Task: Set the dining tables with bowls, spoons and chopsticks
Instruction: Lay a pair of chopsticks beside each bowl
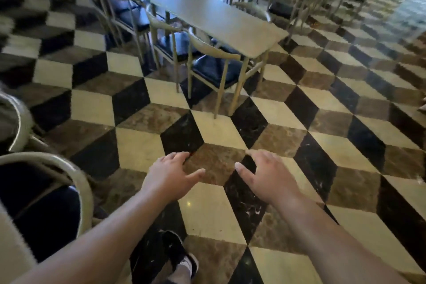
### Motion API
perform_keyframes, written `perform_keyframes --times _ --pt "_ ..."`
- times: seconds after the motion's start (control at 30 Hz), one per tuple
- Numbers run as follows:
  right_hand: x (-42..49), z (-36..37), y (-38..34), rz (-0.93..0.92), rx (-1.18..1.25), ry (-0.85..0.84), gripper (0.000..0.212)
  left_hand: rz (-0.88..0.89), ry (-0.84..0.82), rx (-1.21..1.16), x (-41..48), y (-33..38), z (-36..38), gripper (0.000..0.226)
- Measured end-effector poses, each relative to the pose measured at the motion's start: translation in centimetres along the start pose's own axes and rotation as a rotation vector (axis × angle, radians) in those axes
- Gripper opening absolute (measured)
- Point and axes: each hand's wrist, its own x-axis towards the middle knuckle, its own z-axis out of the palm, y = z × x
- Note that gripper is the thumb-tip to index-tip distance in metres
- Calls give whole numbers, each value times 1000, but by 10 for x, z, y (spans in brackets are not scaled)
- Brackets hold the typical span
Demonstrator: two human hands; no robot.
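- Dining table (219, 21): top bare, with no bowls, spoons or chopsticks on it or anywhere in view.
- Step, as judged: empty-handed transit across the floor (219, 131) in front of the table. The tableware needs fetching first.
- To do it well: steer clear of the chairs (214, 62) tucked along the table's left side, and approach from its open near end.
- Left hand (171, 174), on the table's near side, over the floor: fingers loosely spread, holding and touching nothing.
- Right hand (265, 176), just beside it: likewise released and empty.
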Motion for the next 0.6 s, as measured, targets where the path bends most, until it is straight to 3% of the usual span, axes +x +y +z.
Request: perform_keyframes --times 0.27,0.47,0.6 --pt "210 -21 -134 -224 -75 -97 72 -151 69 -180 156 -95 -100 85" --pt "328 -27 -237 -368 -61 -94 69 -294 221 -229 217 -163 -178 91" --pt "404 -17 -328 -512 -122 -183 68 -444 294 -272 242 -220 -224 91"
